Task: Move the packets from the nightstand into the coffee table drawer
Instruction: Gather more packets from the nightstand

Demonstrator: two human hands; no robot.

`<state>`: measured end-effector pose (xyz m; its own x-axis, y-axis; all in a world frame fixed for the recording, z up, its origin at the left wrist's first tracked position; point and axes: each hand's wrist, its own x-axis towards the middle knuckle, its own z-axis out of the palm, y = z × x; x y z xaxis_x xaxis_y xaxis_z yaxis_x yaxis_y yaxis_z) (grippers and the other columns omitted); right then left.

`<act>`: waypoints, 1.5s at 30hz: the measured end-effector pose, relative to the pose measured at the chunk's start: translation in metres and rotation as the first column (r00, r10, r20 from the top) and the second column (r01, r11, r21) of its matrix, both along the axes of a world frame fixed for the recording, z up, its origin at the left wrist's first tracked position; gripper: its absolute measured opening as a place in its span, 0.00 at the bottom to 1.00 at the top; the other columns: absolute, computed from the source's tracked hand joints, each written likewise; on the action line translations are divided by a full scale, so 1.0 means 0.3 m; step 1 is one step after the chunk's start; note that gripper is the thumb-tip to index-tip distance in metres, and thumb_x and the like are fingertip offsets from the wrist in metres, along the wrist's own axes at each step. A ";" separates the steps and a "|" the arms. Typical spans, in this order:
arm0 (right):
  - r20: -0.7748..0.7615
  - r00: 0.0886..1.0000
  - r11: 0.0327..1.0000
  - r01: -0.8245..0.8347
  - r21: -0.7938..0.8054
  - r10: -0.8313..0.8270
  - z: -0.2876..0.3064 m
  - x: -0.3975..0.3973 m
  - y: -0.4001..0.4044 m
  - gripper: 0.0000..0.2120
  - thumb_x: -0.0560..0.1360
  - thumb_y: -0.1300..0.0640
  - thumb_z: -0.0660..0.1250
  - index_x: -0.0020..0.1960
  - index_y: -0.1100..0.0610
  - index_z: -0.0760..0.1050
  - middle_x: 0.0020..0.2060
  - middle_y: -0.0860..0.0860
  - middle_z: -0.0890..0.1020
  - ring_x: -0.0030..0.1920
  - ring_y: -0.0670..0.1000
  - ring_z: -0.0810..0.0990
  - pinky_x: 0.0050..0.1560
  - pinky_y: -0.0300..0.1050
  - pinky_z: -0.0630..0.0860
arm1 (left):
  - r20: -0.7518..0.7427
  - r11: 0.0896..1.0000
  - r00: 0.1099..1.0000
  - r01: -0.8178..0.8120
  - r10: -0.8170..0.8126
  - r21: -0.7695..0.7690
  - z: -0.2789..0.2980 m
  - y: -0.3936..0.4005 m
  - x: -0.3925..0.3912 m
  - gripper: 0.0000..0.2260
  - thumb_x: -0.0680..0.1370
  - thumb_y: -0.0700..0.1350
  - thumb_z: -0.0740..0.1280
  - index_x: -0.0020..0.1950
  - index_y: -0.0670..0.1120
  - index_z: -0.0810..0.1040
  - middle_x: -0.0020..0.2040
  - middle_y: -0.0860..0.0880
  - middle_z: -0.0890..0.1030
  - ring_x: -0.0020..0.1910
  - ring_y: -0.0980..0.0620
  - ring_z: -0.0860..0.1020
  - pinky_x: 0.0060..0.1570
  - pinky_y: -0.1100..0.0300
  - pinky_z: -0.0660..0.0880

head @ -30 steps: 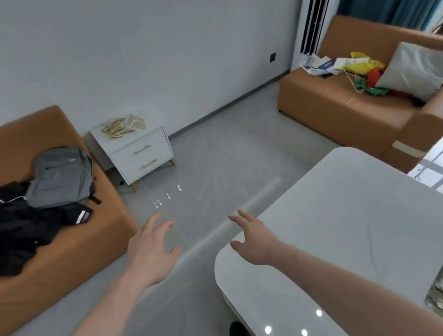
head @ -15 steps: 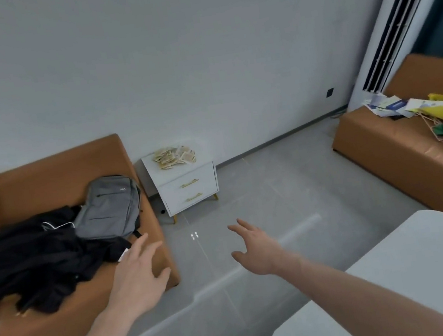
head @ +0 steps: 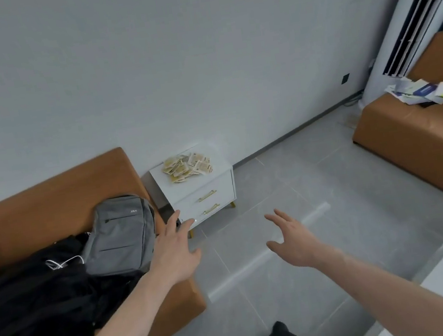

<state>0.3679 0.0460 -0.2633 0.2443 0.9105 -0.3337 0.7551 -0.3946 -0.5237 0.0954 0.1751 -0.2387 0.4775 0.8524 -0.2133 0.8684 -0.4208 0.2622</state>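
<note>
while packets [head: 187, 166] heaped on white nightstand [head: 214, 154] by grey wall, both hands' grip slack: left hand [head: 175, 248], right hand [head: 292, 237] empty.

packets [head: 187, 166]: pale, paper-like | nightstand [head: 203, 190]: smooth white, brass-look metal handles | sofa [head: 54, 192]: tan, leather-like, smooth | backpack [head: 121, 234]: grey woven cloth | floor [head: 317, 182]: grey tiles, slight sheen | wall [head: 141, 64]: matt
</note>
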 end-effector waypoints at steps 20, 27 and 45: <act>-0.030 0.990 0.985 -0.141 -0.095 0.139 -0.111 0.420 1.211 0.36 0.80 0.48 0.66 0.83 0.50 0.54 0.83 0.51 0.54 0.81 0.56 0.57 0.80 0.50 0.59 | 0.008 0.974 0.979 -0.203 0.205 -0.097 -0.186 0.994 0.276 0.34 0.78 0.57 0.68 0.81 0.54 0.60 0.84 0.49 0.50 0.82 0.44 0.55 0.77 0.47 0.61; -0.058 0.992 0.986 -0.120 -0.119 0.114 -0.220 0.478 1.556 0.34 0.80 0.49 0.64 0.83 0.49 0.55 0.83 0.50 0.54 0.82 0.55 0.57 0.80 0.48 0.58 | -0.038 0.961 0.976 -0.218 0.215 -0.170 -0.302 1.367 0.329 0.33 0.78 0.57 0.68 0.81 0.56 0.60 0.84 0.51 0.50 0.80 0.45 0.58 0.76 0.49 0.63; -0.152 0.984 0.911 0.020 -0.412 -0.090 -0.905 0.483 2.373 0.34 0.80 0.53 0.66 0.82 0.50 0.56 0.81 0.48 0.58 0.80 0.53 0.61 0.78 0.49 0.62 | -0.243 0.835 0.957 -0.261 0.158 -0.485 -1.003 2.457 0.530 0.35 0.78 0.51 0.67 0.83 0.50 0.55 0.83 0.46 0.46 0.78 0.40 0.58 0.72 0.50 0.69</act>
<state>0.5128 0.7579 -0.5348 0.1996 0.6730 -0.7122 0.6432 -0.6383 -0.4229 0.2545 0.9121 -0.5395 0.2076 0.6745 -0.7085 0.9741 -0.0763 0.2128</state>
